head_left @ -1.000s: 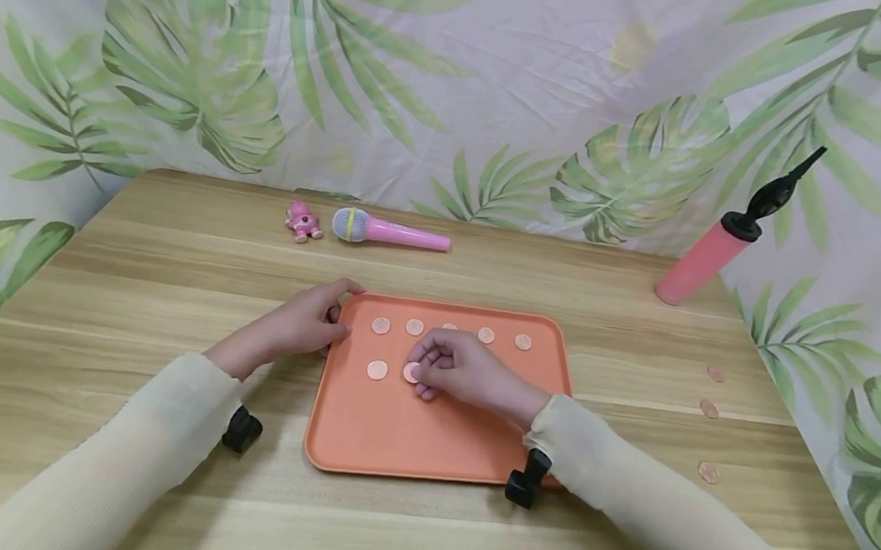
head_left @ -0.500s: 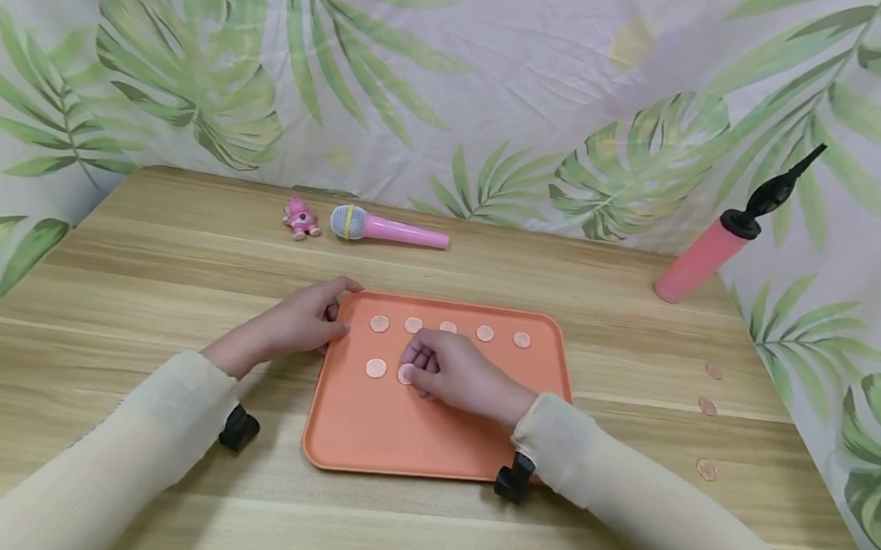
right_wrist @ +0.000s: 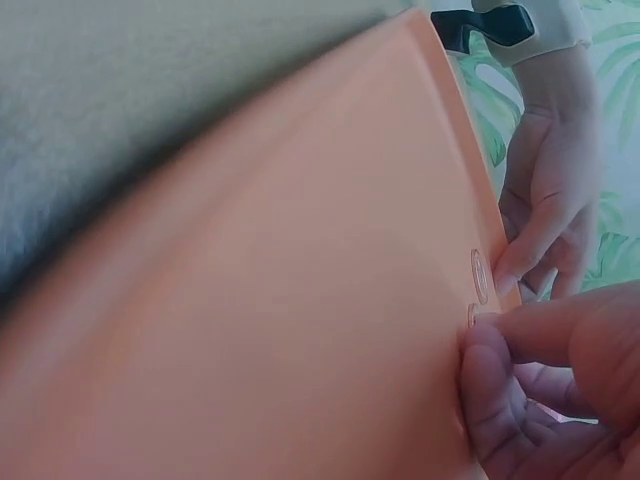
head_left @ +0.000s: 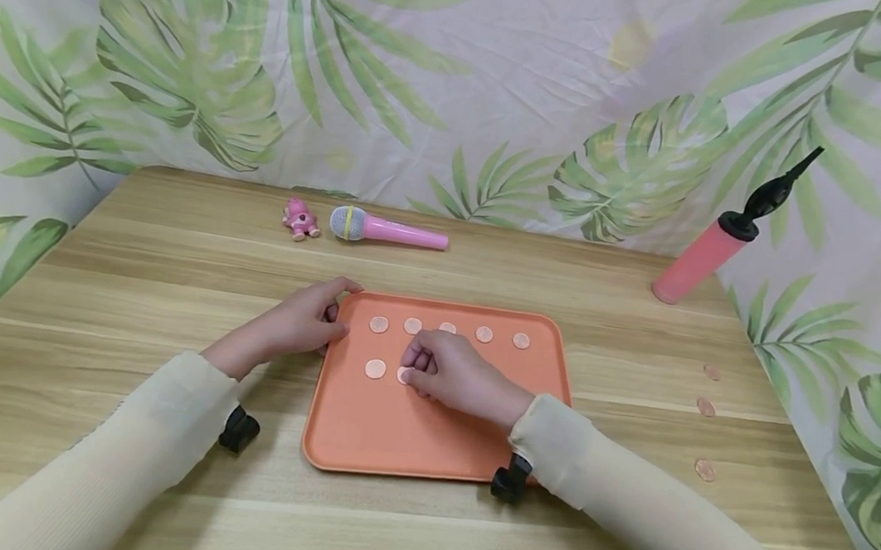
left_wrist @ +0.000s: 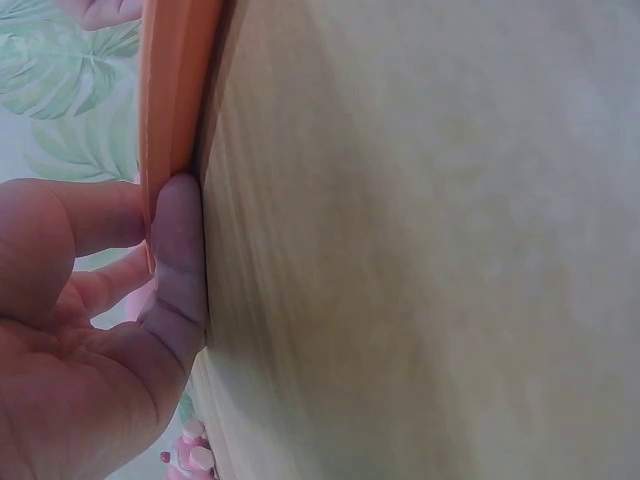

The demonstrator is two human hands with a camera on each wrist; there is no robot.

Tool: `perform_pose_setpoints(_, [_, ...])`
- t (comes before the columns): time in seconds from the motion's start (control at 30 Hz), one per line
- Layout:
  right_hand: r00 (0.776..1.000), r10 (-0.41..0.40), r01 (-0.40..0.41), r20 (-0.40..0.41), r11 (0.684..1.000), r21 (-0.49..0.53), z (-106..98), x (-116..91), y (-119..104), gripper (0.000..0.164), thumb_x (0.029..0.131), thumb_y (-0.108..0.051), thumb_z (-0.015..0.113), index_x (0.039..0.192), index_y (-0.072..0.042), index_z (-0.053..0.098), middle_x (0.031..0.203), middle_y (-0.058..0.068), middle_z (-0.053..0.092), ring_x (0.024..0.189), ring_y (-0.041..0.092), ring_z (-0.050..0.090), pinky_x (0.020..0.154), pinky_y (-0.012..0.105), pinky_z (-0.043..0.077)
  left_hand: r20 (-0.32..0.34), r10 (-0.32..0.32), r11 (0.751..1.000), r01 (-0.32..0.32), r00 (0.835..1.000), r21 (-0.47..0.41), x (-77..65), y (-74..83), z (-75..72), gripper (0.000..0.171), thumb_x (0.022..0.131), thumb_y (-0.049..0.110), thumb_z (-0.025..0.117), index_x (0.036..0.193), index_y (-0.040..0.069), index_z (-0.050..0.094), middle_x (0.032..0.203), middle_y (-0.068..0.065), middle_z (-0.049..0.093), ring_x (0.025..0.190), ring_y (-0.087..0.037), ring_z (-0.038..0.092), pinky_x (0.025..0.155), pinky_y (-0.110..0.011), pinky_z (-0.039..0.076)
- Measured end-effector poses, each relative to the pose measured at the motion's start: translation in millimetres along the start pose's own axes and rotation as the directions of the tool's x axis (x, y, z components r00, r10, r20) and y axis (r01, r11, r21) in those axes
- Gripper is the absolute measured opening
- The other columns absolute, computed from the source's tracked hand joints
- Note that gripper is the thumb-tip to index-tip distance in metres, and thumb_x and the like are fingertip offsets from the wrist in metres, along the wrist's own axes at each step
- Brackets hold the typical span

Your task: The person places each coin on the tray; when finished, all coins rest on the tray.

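An orange tray (head_left: 417,440) lies on the wooden table. My left hand (head_left: 296,321) holds its upper left corner; in the left wrist view the thumb and fingers pinch the tray's rim (left_wrist: 180,90). With thumb and fingertips my right hand (head_left: 465,376) pinches a copper-coloured coin (head_left: 403,376) low over the tray, in the second row. Just left of it a single coin (head_left: 376,369) lies flat. Along the tray's far side runs a row of several coins (head_left: 485,335), the middle one partly hidden behind my right hand.
Three more coins (head_left: 706,407) lie on the table at the right. A pink hand pump (head_left: 699,264) with a black nozzle stands at the back right. Behind the tray are a pink toy microphone (head_left: 390,229) and a small pink bear figure (head_left: 300,219). A leaf-patterned cloth hangs behind.
My right hand has shifted slightly left with the coin, closer to the coin beside it, then stayed almost still. The left hand keeps its place on the tray corner.
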State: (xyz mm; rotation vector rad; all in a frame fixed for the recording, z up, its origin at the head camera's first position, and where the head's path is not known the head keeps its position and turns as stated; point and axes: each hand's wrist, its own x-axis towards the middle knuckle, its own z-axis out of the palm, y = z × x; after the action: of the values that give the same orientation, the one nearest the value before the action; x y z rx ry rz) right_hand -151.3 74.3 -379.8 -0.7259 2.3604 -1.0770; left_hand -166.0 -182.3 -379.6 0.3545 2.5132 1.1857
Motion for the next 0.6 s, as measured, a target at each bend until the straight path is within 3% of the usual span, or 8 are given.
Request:
perform_pose_setpoints(0.23, [0.999,0.035,-0.037,0.021,0.988,0.149,-2.9,-4.3,5.7,0.006,0.101,-0.008,0.067,0.102,-0.004,0.062,0.086,0.007,0.064,0.068,0.011,0.063,0.063,0.026,0.061,0.003,0.000,1.000,0.000,1.000,-0.012,0.7,-1.0,0.7,0.055,0.097,-0.002,0.058,0.150,-0.005,0.042,0.081,-0.010,0.055,0.066,-0.015,0.059,0.060,-0.029,0.058])
perform_pose_setpoints(0.43, [1.000,0.016,-0.018,0.015,0.991,0.129,-7.6,-17.1,6.4,0.007,0.102,-0.009,0.065,0.105,-0.004,0.062,0.088,0.009,0.065,0.070,0.012,0.062,0.065,0.021,0.055,-0.002,-0.011,1.000,0.010,1.000,-0.013,-0.9,-1.0,0.6,0.057,0.098,-0.001,0.058,0.152,-0.004,0.041,0.081,-0.009,0.054,0.066,-0.016,0.059,0.059,-0.029,0.057])
perform_pose_setpoints(0.6, [0.999,0.001,0.004,-0.044,0.993,0.116,-15.2,-36.3,12.1,0.009,0.103,-0.011,0.065,0.107,-0.004,0.063,0.089,0.010,0.065,0.072,0.013,0.064,0.067,0.024,0.058,-0.003,-0.006,1.000,0.006,1.000,-0.007,0.2,-1.1,0.3,0.057,0.098,0.000,0.058,0.152,-0.004,0.041,0.081,-0.009,0.054,0.064,-0.016,0.058,0.059,-0.029,0.056])
